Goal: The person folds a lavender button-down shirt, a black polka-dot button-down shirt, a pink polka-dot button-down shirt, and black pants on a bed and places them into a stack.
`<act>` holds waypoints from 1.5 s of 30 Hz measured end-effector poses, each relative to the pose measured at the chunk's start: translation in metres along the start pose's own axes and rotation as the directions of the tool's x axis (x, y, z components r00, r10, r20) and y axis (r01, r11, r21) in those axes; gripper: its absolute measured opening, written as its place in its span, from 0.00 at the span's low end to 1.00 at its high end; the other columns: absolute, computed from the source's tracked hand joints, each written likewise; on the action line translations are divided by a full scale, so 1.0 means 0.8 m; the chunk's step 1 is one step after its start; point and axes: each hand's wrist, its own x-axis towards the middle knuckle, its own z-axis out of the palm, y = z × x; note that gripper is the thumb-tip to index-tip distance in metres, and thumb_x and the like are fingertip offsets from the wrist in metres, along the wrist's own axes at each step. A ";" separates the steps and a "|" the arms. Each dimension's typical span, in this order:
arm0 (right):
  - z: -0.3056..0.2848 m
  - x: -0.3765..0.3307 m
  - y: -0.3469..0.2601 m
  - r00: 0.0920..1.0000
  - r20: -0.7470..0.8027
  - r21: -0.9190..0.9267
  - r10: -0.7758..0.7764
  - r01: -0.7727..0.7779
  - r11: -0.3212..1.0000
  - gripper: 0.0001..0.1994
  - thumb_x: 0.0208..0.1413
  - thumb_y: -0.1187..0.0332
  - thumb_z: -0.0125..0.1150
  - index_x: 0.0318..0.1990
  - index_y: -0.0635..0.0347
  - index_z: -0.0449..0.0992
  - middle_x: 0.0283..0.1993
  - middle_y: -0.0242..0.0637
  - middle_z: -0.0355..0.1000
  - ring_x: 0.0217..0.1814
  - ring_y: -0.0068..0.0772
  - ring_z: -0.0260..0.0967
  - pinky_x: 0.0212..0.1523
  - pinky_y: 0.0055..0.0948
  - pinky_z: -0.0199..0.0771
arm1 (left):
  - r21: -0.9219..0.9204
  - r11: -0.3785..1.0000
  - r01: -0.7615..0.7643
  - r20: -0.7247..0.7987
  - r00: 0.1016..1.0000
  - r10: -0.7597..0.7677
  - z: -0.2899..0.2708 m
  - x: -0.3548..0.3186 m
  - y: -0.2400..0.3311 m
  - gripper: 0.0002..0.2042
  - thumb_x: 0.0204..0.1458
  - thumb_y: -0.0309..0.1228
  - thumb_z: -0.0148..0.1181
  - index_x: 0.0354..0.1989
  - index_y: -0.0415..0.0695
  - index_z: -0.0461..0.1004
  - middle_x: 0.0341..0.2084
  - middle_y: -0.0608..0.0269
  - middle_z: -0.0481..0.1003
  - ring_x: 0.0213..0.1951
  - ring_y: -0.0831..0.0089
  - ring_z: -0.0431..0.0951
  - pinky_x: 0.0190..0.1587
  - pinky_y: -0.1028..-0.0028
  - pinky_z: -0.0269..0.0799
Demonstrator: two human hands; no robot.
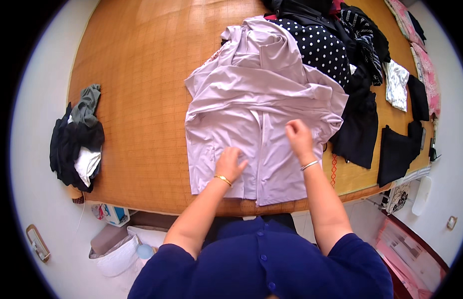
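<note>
A lilac zip-up jacket with a hood lies spread in front of me, its hem near the bed's front edge. The zip runs down its middle, and the upper part is bunched in folds. My left hand, with a gold bracelet, is over the lower left panel, fingers loosely extended and the thumb apart. Over the right panel, close to the zip, is my right hand, wearing a silver bangle. Its fingers are curled together, and whether they pinch any fabric is hidden.
Everything lies on a brown woven mat. A heap of dark clothes, with a polka-dot garment, spreads behind and right of the jacket. Folded black trousers and a white patterned cloth lie farther right. Another clothes pile sits at the left edge.
</note>
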 end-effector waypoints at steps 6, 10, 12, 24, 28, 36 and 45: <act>0.067 -0.109 -0.046 0.949 0.315 -0.147 -0.011 0.060 0.987 0.11 0.48 0.67 0.59 0.40 0.56 0.71 0.37 0.40 0.72 0.36 0.45 0.71 0.37 0.37 0.72 | 0.117 0.993 0.023 -0.009 1.000 -0.022 0.009 -0.094 -0.030 0.17 0.39 0.30 0.65 0.38 0.44 0.68 0.36 0.54 0.68 0.42 0.56 0.69 0.45 0.62 0.67; 0.077 -0.144 -0.031 0.951 0.307 -0.231 0.045 0.029 0.973 0.13 0.47 0.68 0.59 0.42 0.57 0.70 0.38 0.42 0.70 0.39 0.46 0.70 0.40 0.39 0.71 | 0.159 0.939 0.305 -0.120 0.950 -0.288 -0.001 -0.139 -0.100 0.17 0.41 0.29 0.63 0.41 0.44 0.67 0.40 0.52 0.67 0.46 0.55 0.67 0.48 0.62 0.66; 0.080 -0.150 -0.023 0.961 0.259 -0.279 0.099 -0.024 0.960 0.14 0.46 0.68 0.59 0.42 0.57 0.69 0.39 0.43 0.69 0.41 0.47 0.68 0.42 0.40 0.70 | 0.203 0.905 0.374 -0.227 0.917 -0.328 -0.005 -0.148 -0.112 0.18 0.41 0.29 0.62 0.42 0.44 0.66 0.41 0.52 0.66 0.46 0.54 0.67 0.48 0.62 0.66; 0.050 -0.072 -0.009 0.984 -0.137 -0.064 0.110 -0.119 0.991 0.12 0.47 0.71 0.58 0.41 0.58 0.71 0.38 0.43 0.70 0.43 0.44 0.68 0.44 0.39 0.69 | 0.023 0.703 0.710 -0.015 0.704 -0.710 -0.043 -0.151 -0.151 0.21 0.42 0.23 0.59 0.47 0.42 0.66 0.45 0.51 0.65 0.50 0.52 0.66 0.52 0.61 0.63; -0.026 0.018 0.011 0.827 -0.557 -0.005 0.078 -0.097 0.995 0.16 0.47 0.69 0.60 0.44 0.60 0.70 0.40 0.41 0.70 0.43 0.42 0.68 0.46 0.37 0.68 | 0.012 0.961 0.275 -0.464 0.853 -0.238 -0.066 -0.083 -0.106 0.20 0.42 0.22 0.58 0.47 0.42 0.68 0.48 0.51 0.65 0.52 0.52 0.65 0.55 0.61 0.61; -0.110 0.101 0.009 0.885 -0.452 -0.146 -0.113 0.052 0.988 0.03 0.47 0.72 0.57 0.29 0.59 0.75 0.27 0.39 0.72 0.29 0.42 0.72 0.33 0.36 0.71 | 0.013 1.000 0.005 -0.487 0.873 0.003 -0.122 0.156 -0.068 0.19 0.42 0.24 0.58 0.46 0.43 0.69 0.47 0.53 0.68 0.52 0.55 0.66 0.56 0.63 0.61; -0.066 0.180 -0.052 0.884 -0.263 -0.315 -0.387 0.300 0.900 0.14 0.48 0.71 0.58 0.44 0.60 0.73 0.42 0.41 0.72 0.45 0.43 0.68 0.48 0.35 0.68 | 0.133 0.989 0.059 -0.363 0.932 -0.007 -0.135 0.326 -0.046 0.18 0.45 0.27 0.57 0.47 0.45 0.69 0.46 0.54 0.69 0.51 0.58 0.67 0.55 0.63 0.62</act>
